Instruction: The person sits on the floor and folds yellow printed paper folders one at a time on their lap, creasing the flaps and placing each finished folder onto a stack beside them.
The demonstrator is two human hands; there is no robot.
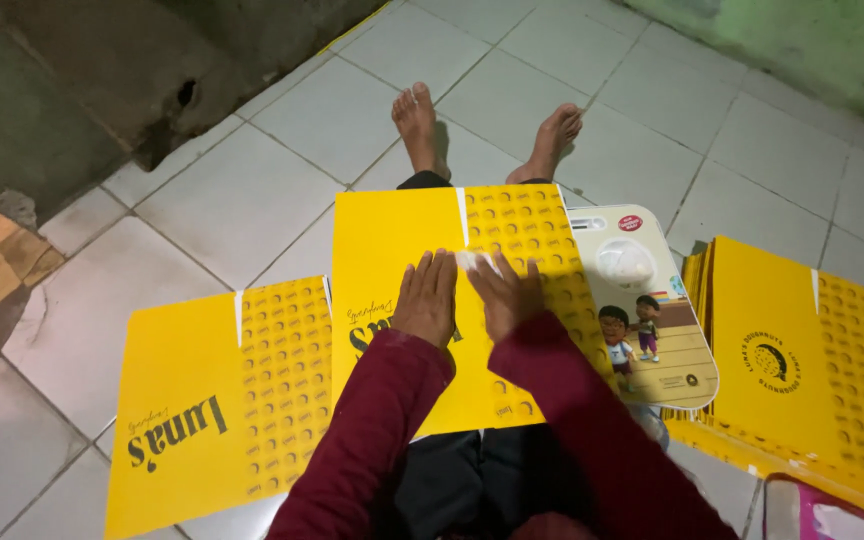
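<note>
A flat yellow cardboard sheet [402, 230] with a dotted panel lies across my lap. My left hand [426, 298] rests palm down on its middle, fingers together and extended. Beside it, my right hand [505, 293] presses flat on the same sheet, fingertips touching a white strip [464, 215] that runs between the plain and dotted parts. Both arms wear dark red sleeves. Neither hand grips anything.
A second yellow sheet [212, 400] lies on the white tiled floor at left. A stack of yellow sheets [802, 370] sits at right. A small cartoon-printed board [652, 330] lies under the lap sheet's right edge. My bare feet [482, 135] stretch ahead. A pink object [817, 515] is at bottom right.
</note>
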